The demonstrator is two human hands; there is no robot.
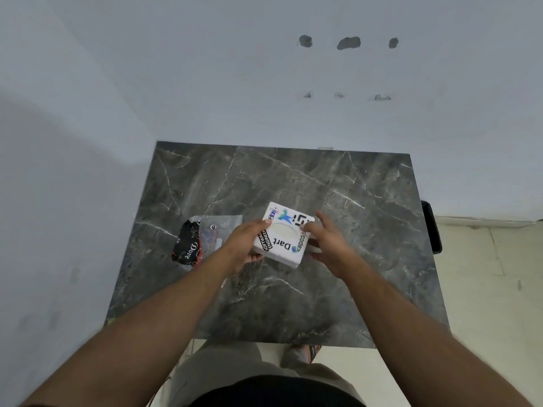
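Observation:
A white box (282, 240) covered in stickers, with an oval opening on top, is held just above the dark marble table (293, 304). My left hand (241, 247) grips the box's left side, thumb on its top edge. On the box's right side, my right hand (328, 239) has its fingers curled round the edge. A clear plastic bag (205, 239) holding a black Dove packet lies on the table to the left of the box.
The table stands against a pale wall, in a corner at the left. A black object (431, 227) sits past the table's right edge. Light floor tiles show at the right. My sandalled foot (305, 352) is at the table's near edge.

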